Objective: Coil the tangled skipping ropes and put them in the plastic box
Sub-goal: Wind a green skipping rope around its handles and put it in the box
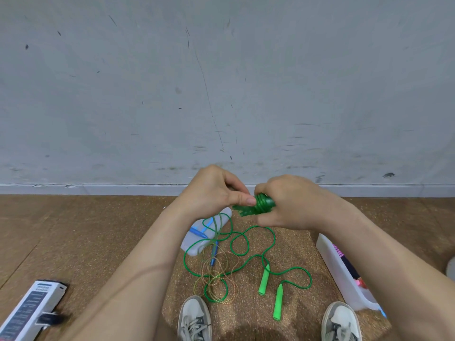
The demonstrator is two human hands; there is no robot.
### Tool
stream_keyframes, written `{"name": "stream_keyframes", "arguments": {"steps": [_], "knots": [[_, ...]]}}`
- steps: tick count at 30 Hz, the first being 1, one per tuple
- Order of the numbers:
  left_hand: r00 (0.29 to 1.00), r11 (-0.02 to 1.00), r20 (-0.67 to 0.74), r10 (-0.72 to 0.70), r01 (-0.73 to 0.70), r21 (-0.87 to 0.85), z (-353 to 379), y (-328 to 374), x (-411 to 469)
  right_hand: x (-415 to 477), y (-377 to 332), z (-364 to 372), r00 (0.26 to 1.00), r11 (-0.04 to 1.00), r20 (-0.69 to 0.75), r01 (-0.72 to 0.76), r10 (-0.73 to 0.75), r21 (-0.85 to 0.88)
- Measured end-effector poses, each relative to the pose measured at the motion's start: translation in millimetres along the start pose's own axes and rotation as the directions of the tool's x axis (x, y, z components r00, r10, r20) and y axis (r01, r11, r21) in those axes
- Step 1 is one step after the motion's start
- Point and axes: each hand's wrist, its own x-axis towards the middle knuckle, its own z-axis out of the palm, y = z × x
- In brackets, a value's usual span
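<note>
Two hands hold a green glittery rope bundle [258, 205] up in the air in front of the person, above the floor and well clear of the plastic box. The right hand [290, 203] curls round the wound part of it, and the left hand [211, 190] pinches its flat free end between thumb and fingers. From under the right hand a loose green skipping rope [273, 238] trails down to the speckled brown floor [295, 244], where it lies in open loops with its two light green handles [278, 301] side by side between the person's shoes [194, 318]. A thin orange-and-green speckled rope [221, 271] is tangled through those loops, and a blue rope [198, 232] lies partly on a translucent white lid [188, 246] under the left wrist. The white plastic box [330, 257] stands on the floor to the right, beneath the right forearm, with some coloured items inside. A white and dark carton [32, 311] lies at lower left.
</note>
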Motion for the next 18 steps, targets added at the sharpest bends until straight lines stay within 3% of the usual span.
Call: {"name": "stream_keyframes", "arguments": {"steps": [5,10,12,14,18], "knots": [[0.999,0.999,0.041,-0.027,0.026,0.024,-6.8,0.7,-2.4,0.5,-5.3,0.0,0.996,0.995,-0.053,0.069,-0.073,-0.076],[0.987,0.997,0.151,-0.047,0.037,0.067,-4.7,-3.1,-1.7,0.2,-9.8,3.6,0.995,0.988,0.006,0.097,-0.097,-0.122],[0.975,0.999,0.217,-0.043,0.034,0.042,-5.4,-4.5,-2.6,0.4,-11.0,4.6,0.993,0.994,0.06,0.105,-0.105,0.004],[0.967,0.999,0.251,-0.038,0.042,-0.011,-6.3,-5.6,-2.6,0.8,-10.2,3.2,0.988,0.961,0.127,0.048,-0.086,0.271],[0.964,0.968,0.26,-0.059,0.119,-0.219,-4.8,-8.1,-0.9,4.1,-8.3,2.9,0.999,0.822,-0.013,0.047,-0.048,0.568]]}}
